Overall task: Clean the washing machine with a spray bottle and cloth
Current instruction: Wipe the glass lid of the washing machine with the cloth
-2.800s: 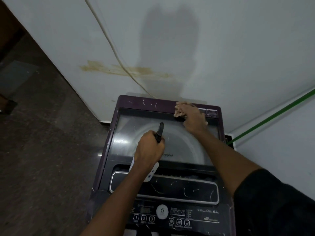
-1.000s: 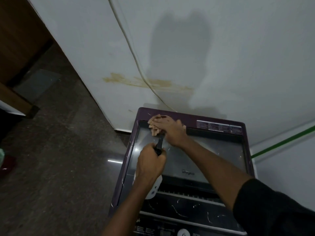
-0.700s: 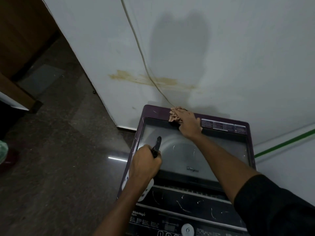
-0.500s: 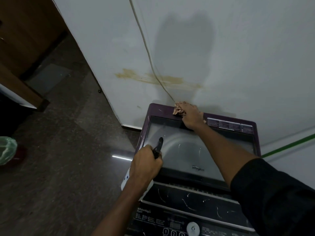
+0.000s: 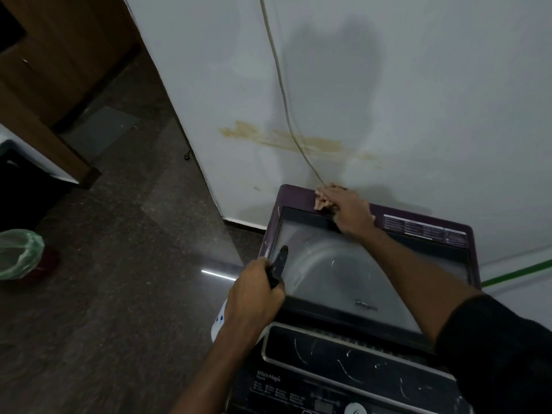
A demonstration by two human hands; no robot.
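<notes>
A top-loading washing machine with a purple rim and a grey glass lid [image 5: 352,273] stands against a white wall [image 5: 418,100], a dark speckled stone floor [image 5: 119,294] to its left. The right hand [image 5: 351,215] reaches to the far left part of the rim, palm down, and presses a crumpled beige cloth [image 5: 324,198] onto the purple edge. The cloth lies under the fingers [image 5: 337,201], which are spread flat over it; its bunched end pokes out beyond the fingertips toward the wall, where a thin pale cable [image 5: 280,85] comes down.

The left hand [image 5: 257,297] hovers at the near left edge of the lid, its fingers wrapped tightly round the neck of a white plastic spray bottle with a black nozzle [image 5: 279,262]. The nozzle sticks up out of the fist and points over the glass; the white body hangs below the hand, off the machine's left side. A bin lined with a green plastic bag [image 5: 18,256] stands far left on the floor.
</notes>
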